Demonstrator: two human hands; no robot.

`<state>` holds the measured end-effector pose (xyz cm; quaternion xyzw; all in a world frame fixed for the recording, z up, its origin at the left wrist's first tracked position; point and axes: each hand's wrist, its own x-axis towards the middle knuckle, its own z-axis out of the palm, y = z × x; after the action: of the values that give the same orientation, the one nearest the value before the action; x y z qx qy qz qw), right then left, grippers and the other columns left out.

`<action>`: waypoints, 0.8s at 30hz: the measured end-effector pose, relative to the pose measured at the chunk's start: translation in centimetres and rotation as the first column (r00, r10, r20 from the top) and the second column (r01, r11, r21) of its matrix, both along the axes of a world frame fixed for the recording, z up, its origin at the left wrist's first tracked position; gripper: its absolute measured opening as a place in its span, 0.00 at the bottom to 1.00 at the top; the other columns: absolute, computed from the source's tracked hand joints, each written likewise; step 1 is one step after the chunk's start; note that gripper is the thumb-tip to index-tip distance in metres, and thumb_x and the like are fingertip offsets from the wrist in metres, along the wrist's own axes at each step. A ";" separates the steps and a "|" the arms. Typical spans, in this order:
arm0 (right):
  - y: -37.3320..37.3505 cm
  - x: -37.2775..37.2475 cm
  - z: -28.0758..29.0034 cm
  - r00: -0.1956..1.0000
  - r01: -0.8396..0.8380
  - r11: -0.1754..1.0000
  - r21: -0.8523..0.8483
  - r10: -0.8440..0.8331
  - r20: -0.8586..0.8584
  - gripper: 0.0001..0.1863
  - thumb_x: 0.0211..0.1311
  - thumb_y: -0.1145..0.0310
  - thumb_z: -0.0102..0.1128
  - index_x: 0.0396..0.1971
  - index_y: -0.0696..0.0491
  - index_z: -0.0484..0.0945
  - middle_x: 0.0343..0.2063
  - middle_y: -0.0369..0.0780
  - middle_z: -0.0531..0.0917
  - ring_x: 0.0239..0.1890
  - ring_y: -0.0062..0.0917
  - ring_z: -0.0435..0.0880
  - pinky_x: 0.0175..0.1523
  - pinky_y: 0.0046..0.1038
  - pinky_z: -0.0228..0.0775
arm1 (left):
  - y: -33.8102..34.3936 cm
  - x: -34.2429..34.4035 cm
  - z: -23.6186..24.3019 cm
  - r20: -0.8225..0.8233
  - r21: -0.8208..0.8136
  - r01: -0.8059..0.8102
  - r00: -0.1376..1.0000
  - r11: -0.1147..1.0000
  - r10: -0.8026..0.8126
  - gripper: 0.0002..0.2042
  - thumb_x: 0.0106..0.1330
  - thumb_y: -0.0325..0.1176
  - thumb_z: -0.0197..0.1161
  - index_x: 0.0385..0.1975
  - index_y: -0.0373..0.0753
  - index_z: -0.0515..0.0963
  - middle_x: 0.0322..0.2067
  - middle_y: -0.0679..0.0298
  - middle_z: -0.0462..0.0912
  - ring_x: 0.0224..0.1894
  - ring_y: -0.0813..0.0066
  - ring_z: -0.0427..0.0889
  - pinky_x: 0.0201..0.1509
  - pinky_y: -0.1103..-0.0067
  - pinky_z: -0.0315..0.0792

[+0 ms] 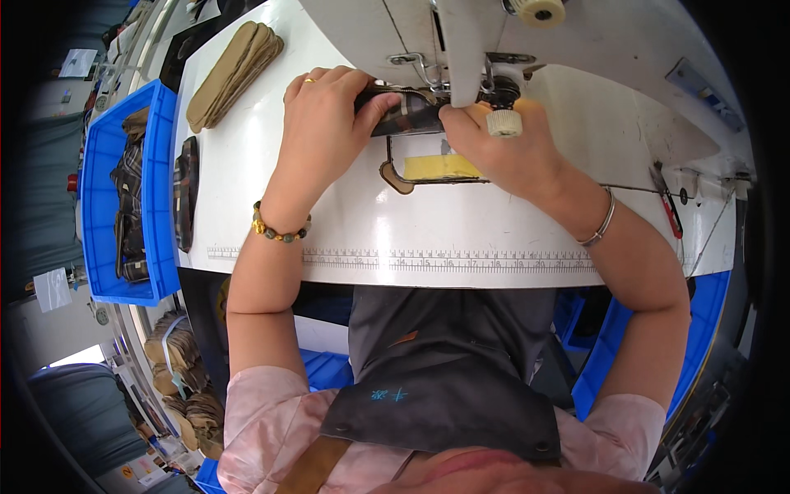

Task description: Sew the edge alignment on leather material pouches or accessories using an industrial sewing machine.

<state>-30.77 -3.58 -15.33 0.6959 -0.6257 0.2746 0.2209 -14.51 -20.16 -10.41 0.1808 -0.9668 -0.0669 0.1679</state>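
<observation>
A dark plaid fabric pouch point(405, 118) with a zipper along its upper edge lies beneath the needle area of a white sewing machine point(588, 41). My left hand point(327, 111) is closed on the pouch's left end, thumb on the near side and fingers over the far side. At the pouch's right end, my right hand point(512, 148) has its fingers pinched on the edge, close to the presser foot; part of this hand is hidden behind the machine's knob point(504, 123). Just nearer to me, a yellow strip point(442, 167) sits on the machine bed beside a small tan tab point(397, 178).
A stack of tan oval pieces point(233, 76) lies at the far left. Another plaid piece point(186, 196) rests by the left edge, beside a blue bin point(158, 206) holding more. Red-handled snips point(671, 206) lie at right. A printed ruler point(448, 262) runs along the near edge.
</observation>
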 end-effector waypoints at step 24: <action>2.6 1.7 2.7 0.991 -0.023 0.968 0.250 0.056 -0.123 0.05 0.43 0.73 0.65 0.23 0.56 0.81 0.11 0.38 0.77 0.15 0.27 0.81 0.20 0.29 0.72 | 1.1 -0.4 -0.7 -0.057 -0.039 0.403 0.913 0.914 -0.404 0.15 0.49 0.29 0.71 0.39 0.50 0.88 0.36 0.72 0.85 0.43 0.69 0.82 0.52 0.70 0.73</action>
<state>-29.09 -0.96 -12.59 0.7466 -0.6255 0.1532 0.1667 -14.88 -19.03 -11.13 -0.0270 -0.9782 -0.0929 0.1839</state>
